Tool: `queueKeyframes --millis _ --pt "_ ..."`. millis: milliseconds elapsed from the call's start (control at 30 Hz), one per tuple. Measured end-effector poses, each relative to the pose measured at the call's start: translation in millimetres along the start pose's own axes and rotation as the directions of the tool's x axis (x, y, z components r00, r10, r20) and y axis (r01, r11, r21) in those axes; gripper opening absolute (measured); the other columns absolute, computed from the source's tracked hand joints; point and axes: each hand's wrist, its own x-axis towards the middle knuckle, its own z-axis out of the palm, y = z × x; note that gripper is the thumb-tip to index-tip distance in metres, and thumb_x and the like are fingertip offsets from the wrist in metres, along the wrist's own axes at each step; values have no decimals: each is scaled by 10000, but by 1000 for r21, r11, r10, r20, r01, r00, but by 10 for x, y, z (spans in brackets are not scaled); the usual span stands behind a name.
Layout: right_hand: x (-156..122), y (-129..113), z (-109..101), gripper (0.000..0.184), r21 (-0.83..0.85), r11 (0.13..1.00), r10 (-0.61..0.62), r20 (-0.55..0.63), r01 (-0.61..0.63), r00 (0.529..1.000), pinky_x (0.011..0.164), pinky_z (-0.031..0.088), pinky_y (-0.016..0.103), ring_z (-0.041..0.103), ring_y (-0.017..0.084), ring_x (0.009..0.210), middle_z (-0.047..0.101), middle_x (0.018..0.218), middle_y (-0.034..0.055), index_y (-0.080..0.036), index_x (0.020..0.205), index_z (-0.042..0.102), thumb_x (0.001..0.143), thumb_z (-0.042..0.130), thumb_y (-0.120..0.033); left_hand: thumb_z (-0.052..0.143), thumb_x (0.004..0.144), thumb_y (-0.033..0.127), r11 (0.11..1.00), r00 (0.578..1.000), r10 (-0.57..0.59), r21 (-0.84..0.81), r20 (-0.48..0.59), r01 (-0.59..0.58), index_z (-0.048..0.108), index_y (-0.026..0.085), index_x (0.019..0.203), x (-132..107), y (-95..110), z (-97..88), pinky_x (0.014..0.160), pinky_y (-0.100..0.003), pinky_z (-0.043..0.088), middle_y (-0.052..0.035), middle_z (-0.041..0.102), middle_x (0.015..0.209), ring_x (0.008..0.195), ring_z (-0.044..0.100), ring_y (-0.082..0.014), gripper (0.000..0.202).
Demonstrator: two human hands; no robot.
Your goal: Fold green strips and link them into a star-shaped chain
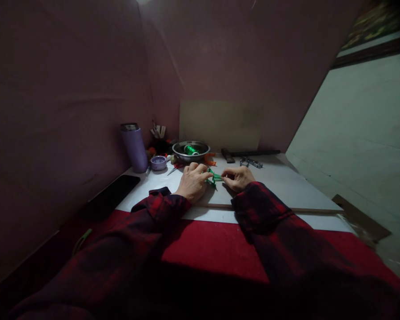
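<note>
1. the left hand (192, 181) grips a green strip (217, 177) in narrowed fingers; the right hand (240, 178) pinches its end.
2. the strip spans the gap between them, over a white board (283, 189).
3. far left, a purple bottle (135, 149) shows a plain side.

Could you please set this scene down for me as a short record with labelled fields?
Left hand: fingers at the green piece; grip partly hidden
Right hand: fingers pinching the green piece's right end
Surface: white board
Behind the hands: metal bowl holding a green spool; hammer-like tool to the bowl's right
Left of the bowl: shallow purple cup, upright purple bottle
Light: dim; small details unclear
</note>
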Motion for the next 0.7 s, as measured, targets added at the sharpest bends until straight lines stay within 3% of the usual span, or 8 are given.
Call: queueKeyframes --millis 133,367,533,700 --pt "3 23 -21 168 -7 999 41 8 -41 999 547 330 248 504 115 525 620 558 10 -187 658 701 709 581 -293 458 796 122 996 997 62 -65 44 -59 659 274 1072 72 57 -44 885 -390 310 -12 615 1146 1071 418 -206 374" --pt "11 29 -47 169 -95 995 37 16 -35 999 574 326 253 543 137 593 639 610 17 -199 667 688 716 555 -291 472 822 225 999 986 -15 -41 164 22 681 234 1008 169 273 -31 854 -377 363 -30 645 1042 1016 450 -214 280" --pt "8 32 -43 153 -167 984 -63 -3 62 998 581 309 253 520 136 607 613 618 22 -189 644 655 721 543 -260 476 833 210 999 990 -40 40 132 35 699 204 908 245 345 45 828 -376 383 -70 639 953 966 458 -220 236" --pt "8 34 -40 146 -227 962 -164 -27 154 986 614 308 258 492 141 618 592 620 34 -177 630 630 716 521 -221 499 822 181 990 988 -137 41 77 134 689 177 812 319 361 144 793 -359 388 -67 648 915 936 491 -210 190"
